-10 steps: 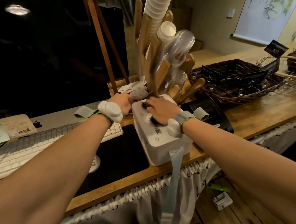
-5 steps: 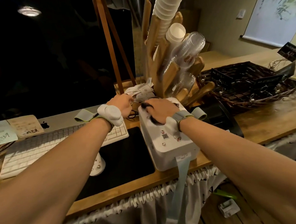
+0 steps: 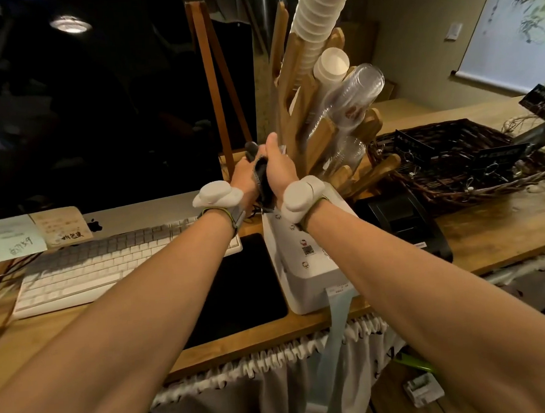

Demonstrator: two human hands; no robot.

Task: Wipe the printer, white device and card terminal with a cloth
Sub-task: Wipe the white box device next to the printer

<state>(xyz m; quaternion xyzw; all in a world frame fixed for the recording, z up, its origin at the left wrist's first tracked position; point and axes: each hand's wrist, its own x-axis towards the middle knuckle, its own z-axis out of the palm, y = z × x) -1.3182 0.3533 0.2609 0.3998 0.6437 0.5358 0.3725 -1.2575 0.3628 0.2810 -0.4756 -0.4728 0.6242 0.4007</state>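
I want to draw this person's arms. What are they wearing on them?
Bare forearms, no sleeves. Each wrist has a rounded white pod on a grey strap edged in green: one by the left hand, one by the right hand. No gloves or rings visible.

Both hands, left hand [image 3: 245, 176] and right hand [image 3: 278, 167], close on a dark cloth [image 3: 262, 178] above the white device's [image 3: 313, 261] far end.

Both hands hide most of the dark cloth [image 3: 261, 178] and the white device's [image 3: 313, 261] rear
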